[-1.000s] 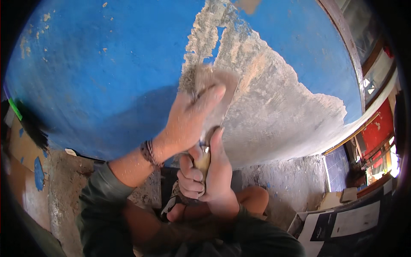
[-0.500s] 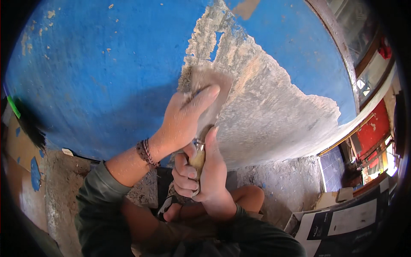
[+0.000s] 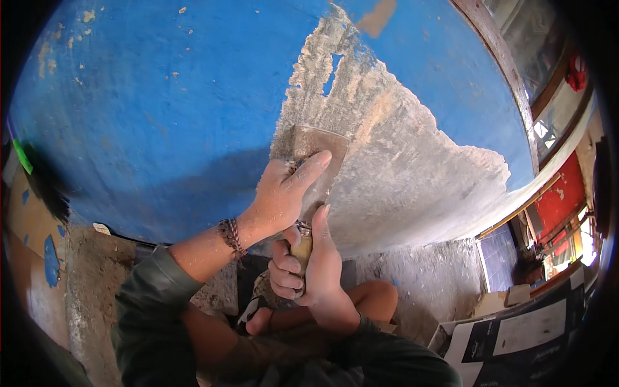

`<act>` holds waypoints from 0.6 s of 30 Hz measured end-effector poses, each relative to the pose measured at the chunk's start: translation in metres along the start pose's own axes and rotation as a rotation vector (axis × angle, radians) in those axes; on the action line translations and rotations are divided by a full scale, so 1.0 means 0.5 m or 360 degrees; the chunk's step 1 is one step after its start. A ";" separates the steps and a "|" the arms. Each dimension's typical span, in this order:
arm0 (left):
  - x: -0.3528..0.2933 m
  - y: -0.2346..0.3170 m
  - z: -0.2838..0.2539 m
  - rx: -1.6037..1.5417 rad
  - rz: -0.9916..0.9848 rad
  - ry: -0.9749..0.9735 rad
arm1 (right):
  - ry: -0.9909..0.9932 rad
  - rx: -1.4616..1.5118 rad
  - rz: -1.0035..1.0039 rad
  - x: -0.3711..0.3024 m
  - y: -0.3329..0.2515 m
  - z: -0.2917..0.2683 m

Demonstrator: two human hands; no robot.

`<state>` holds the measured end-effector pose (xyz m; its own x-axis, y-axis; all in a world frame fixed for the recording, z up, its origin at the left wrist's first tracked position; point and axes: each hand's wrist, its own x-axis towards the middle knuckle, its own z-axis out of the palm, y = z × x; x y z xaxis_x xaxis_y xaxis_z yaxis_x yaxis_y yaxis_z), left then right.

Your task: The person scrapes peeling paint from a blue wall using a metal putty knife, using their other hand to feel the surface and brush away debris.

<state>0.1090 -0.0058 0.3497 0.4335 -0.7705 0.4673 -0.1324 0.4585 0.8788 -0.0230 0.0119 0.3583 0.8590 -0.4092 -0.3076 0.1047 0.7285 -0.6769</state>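
Observation:
Both my hands are on one paint scraper with a broad, dusty metal blade (image 3: 320, 142) and a pale yellowish handle (image 3: 301, 250). My right hand (image 3: 324, 274) is wrapped round the handle, its thumb stretched up along the base of the blade. My left hand (image 3: 276, 197), dusty and with a braided bracelet at the wrist, lies closed over the blade's left side, one digit pressed along its face. The blade's wide end rests against a rough, bare grey patch (image 3: 400, 155) in the blue painted wall (image 3: 161, 97). The left hand's other fingers are mostly hidden.
A thin blue strip (image 3: 333, 74) of paint remains inside the patch. At the far left is a dark-bristled brush (image 3: 48, 184) with a green band. A printed black-and-white box (image 3: 516, 335) stands at the lower right. My crossed legs (image 3: 367, 300) are below my hands.
Both hands and the scraper have moved a little down along the bare patch. The blade, blurred before, is now sharp. The view has shifted slightly.

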 end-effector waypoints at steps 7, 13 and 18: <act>-0.001 0.038 -0.004 0.0143 -0.0371 -0.0133 | -0.0241 0.0113 -0.0006 0.002 -0.004 -0.024; 0.051 0.052 0.024 -0.0190 0.0099 0.0110 | -0.0266 -0.0052 -0.0183 0.014 -0.050 0.008; 0.038 0.054 0.043 -0.0295 0.0035 0.0174 | -0.0178 0.0025 -0.0154 -0.009 -0.042 0.015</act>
<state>0.0944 -0.0174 0.3845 0.5279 -0.7114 0.4639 0.0191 0.5560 0.8310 -0.0254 0.0024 0.3790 0.8949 -0.4148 -0.1646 0.1966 0.6977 -0.6889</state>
